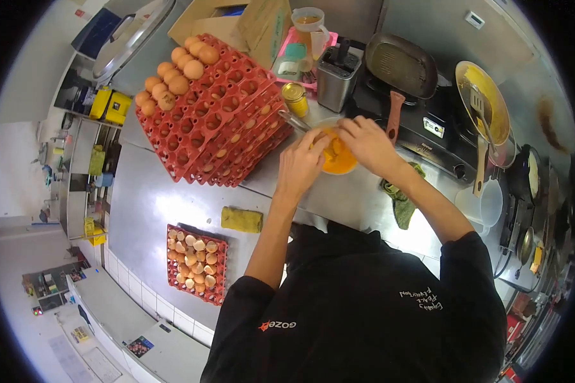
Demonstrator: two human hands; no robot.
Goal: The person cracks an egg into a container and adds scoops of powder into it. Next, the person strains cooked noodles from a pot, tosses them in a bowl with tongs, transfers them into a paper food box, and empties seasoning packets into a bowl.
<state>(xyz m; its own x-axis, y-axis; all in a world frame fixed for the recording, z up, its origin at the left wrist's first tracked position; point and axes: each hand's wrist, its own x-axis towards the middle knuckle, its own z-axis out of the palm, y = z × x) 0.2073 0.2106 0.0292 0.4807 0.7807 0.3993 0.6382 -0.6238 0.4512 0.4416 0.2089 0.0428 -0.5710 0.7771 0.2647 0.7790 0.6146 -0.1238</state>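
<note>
Both my hands are over a clear bowl [340, 167] of orange-yellow egg on the steel counter. My left hand [302, 165] is at the bowl's left side, fingers bent inward over the rim. From the right, my right hand [369, 145] reaches across the top with its fingers curled together. Whatever the fingertips hold is too small to make out. A metal utensil handle [292, 120] leans out of the bowl's upper left. Beside it, a stack of red egg trays [217, 121] carries brown eggs [179, 85] at its upper left corner.
A smaller red tray [220, 268] of eggshells and a yellow-green cloth [241, 219] lie at the left. Behind are a yellow can [294, 99], a steel holder [333, 83] and a grill pan [399, 64] on the stove. A green cloth [402, 207] lies right of the bowl.
</note>
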